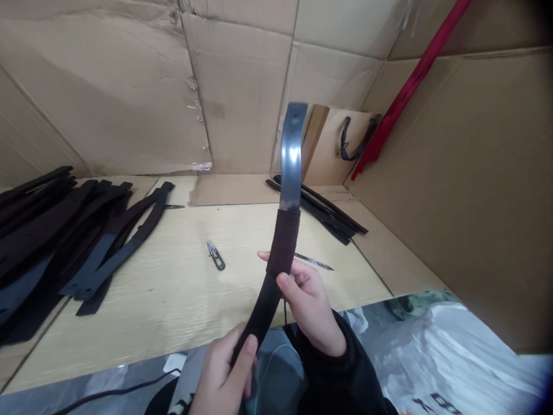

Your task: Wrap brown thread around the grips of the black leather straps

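I hold up a curved black strap with a bare steel end pointing upward. A tight dark-brown cord winding wraps its middle. My left hand grips the strap's lower end. My right hand pinches the strap just below the winding, with its fingertips under the wrapped part. Beyond my hands, thread snips and a small pointed blade lie on the pale wood-grain table.
Several black strips lie piled at the table's left, and a thinner bundle lies at the back. Cardboard lines the walls. A red bar and a paper bag stand at the back right. White plastic lies below the table's front edge.
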Tool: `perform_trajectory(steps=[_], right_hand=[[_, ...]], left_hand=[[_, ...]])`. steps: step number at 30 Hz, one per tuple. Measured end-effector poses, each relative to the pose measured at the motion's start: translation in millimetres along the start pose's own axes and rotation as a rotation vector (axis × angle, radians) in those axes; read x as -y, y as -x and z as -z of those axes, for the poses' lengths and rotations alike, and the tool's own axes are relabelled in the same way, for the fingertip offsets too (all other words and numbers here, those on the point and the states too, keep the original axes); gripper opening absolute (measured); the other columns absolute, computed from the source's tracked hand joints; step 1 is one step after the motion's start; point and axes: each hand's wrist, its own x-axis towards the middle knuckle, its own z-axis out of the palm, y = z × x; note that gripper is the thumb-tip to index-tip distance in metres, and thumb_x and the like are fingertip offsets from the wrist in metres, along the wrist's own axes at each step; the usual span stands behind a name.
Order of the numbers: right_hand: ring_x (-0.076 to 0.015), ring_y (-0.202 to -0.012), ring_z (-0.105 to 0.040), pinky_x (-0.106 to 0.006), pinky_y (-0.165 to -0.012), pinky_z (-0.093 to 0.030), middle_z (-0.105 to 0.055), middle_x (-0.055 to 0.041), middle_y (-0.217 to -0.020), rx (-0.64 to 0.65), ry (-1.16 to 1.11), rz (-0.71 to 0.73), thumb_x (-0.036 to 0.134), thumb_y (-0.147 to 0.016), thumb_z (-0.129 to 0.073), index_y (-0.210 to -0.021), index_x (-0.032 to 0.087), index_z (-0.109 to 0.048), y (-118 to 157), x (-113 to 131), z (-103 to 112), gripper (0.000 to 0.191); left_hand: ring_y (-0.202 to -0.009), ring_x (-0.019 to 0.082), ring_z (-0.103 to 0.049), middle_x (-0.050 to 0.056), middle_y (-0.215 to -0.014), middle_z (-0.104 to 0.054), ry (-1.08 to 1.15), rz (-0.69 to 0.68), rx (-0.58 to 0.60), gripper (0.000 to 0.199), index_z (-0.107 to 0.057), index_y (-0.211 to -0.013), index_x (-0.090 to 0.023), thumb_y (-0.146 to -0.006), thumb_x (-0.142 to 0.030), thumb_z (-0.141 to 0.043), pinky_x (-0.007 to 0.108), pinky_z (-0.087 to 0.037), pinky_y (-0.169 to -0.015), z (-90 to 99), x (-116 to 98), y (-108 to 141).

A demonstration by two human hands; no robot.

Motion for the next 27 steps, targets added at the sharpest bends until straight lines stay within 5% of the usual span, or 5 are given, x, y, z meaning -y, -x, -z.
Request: perform_trajectory(steps=[7, 13, 17, 22, 27], right_hand=[[-0.0045, -0.044, -0.026, -0.019, -0.044, -0.024, -0.036, 0.0062, -0.048, 0.064, -0.246, 0.003, 0.047, -0.066, -0.076, -0.078, 0.017, -0.069, -8, -13, 4, 0.033], [-0.0093, -0.062, -0.050, -0.021, -0.060, -0.043, -0.062, -0.0001, -0.069, -0.091, -0.075, 0.090, 0.034, -0.077, -0.069, -0.089, 0.019, -0.070, -6, -7, 2, 0.020], [-0.0089, -0.060, -0.047, -0.020, -0.057, -0.040, -0.060, -0.0008, -0.068, -0.101, -0.016, 0.079, 0.037, -0.077, -0.069, -0.088, 0.017, -0.071, -6, -8, 2, 0.023], [-0.0047, -0.045, -0.021, -0.018, -0.043, -0.018, -0.029, 0.0081, -0.048, 0.079, -0.174, -0.002, 0.047, -0.072, -0.071, -0.102, 0.018, -0.068, -7, -18, 6, 0.042], [-0.0079, -0.051, -0.040, -0.019, -0.049, -0.034, -0.047, 0.0038, -0.055, -0.033, -0.185, 0.069, 0.041, -0.066, -0.076, -0.079, 0.017, -0.066, -10, -15, 3, 0.029]], left_hand=[[-0.028, 0.001, -0.014, -0.010, -0.028, -0.019, 0.723, 0.194, 0.722, 0.054, -0.035, -0.052, -0.018, -0.078, -0.065, -0.042, 0.017, -0.022, -0.042, 3.3, 8, -5], [-0.056, 0.009, -0.056, 0.001, -0.063, -0.059, 0.053, -0.034, 0.124, 0.044, -0.054, -0.073, -0.016, -0.080, -0.059, -0.049, 0.018, -0.041, -0.057, 6.1, -7, -9], [-0.058, 0.012, -0.055, 0.001, -0.060, -0.058, -0.032, -0.027, -0.099, 0.049, -0.053, -0.070, -0.016, -0.079, -0.063, -0.045, 0.020, -0.042, -0.058, 0.8, -7, -5], [-0.036, 0.006, -0.035, -0.006, -0.036, -0.039, 0.350, 0.218, 0.187, 0.049, -0.044, -0.067, -0.018, -0.075, -0.066, -0.048, 0.017, -0.033, -0.046, -2.0, 1, -1], [-0.031, 0.003, -0.020, -0.009, -0.037, -0.031, 0.423, 0.093, 0.570, 0.056, -0.047, -0.076, -0.018, -0.079, -0.071, -0.031, 0.017, -0.024, -0.042, 0.2, 0, -9]])
